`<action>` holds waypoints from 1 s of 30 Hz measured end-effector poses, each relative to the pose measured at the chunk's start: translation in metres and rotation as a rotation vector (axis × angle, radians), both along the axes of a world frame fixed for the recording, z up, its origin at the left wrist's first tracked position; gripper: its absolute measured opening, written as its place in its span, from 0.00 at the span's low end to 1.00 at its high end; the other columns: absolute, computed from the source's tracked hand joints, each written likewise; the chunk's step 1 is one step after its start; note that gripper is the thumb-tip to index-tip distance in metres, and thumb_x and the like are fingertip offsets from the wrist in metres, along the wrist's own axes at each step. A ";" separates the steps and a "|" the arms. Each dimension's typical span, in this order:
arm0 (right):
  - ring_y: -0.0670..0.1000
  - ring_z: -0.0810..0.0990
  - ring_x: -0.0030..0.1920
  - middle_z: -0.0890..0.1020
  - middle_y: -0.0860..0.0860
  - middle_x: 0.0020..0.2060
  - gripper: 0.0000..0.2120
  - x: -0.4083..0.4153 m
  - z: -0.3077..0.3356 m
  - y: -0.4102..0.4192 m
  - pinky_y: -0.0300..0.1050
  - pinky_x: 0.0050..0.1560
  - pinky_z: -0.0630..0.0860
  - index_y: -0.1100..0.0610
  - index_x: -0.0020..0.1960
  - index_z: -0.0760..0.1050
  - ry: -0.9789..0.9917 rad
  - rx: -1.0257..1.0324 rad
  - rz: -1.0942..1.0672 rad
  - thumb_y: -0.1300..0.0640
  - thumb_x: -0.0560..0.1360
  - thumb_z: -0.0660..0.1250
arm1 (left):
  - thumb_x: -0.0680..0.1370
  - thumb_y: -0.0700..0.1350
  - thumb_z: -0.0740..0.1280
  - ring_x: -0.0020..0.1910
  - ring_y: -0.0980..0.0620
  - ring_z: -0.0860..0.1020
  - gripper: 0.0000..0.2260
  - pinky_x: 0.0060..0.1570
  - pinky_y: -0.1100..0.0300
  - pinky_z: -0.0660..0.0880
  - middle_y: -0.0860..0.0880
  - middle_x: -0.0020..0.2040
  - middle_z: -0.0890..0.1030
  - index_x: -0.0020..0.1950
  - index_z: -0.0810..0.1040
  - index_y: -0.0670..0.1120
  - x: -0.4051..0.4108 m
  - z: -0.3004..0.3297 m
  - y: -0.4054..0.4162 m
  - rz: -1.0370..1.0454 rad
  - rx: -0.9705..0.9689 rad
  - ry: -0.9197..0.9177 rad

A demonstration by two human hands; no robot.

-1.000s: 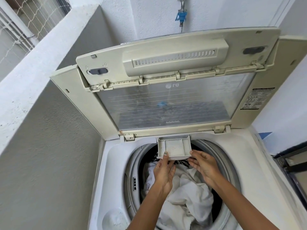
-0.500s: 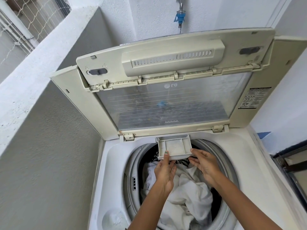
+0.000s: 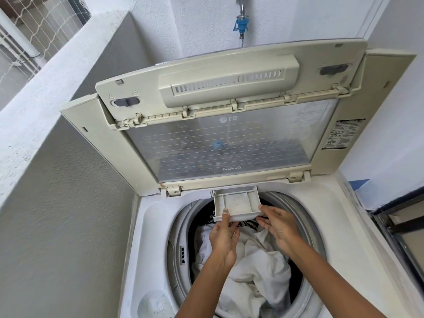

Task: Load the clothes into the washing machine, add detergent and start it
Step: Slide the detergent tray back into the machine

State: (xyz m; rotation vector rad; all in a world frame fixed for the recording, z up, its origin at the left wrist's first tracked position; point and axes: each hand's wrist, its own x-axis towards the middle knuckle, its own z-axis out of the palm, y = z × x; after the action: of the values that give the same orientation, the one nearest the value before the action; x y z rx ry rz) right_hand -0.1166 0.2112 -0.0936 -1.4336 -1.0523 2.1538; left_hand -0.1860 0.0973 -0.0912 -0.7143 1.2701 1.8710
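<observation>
Clothes in the drum, below the detergent drawer. Lid raised behind. Wall left of washing machine.

Both hands hold the detergent drawer above white clothes.

Washing machine top white; lid yellowed cream, window thin white horizontal lines. Detergent drawer off-white. Clothes mostly white, black-and-white patterned piece far. Tap fitting blue. Walls grey.
</observation>
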 end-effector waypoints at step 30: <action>0.52 0.80 0.40 0.82 0.57 0.36 0.02 -0.003 0.000 -0.011 0.47 0.49 0.79 0.62 0.42 0.80 -0.030 0.058 -0.059 0.62 0.72 0.72 | 0.76 0.49 0.68 0.41 0.51 0.79 0.10 0.53 0.57 0.75 0.47 0.40 0.79 0.47 0.76 0.42 -0.002 0.010 -0.003 -0.017 -0.053 0.036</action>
State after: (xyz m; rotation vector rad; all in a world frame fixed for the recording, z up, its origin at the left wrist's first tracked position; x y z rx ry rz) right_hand -0.1193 0.2000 -0.0934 -1.4565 -1.0611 2.0500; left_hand -0.1879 0.0942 -0.0811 -0.6982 1.3493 1.8498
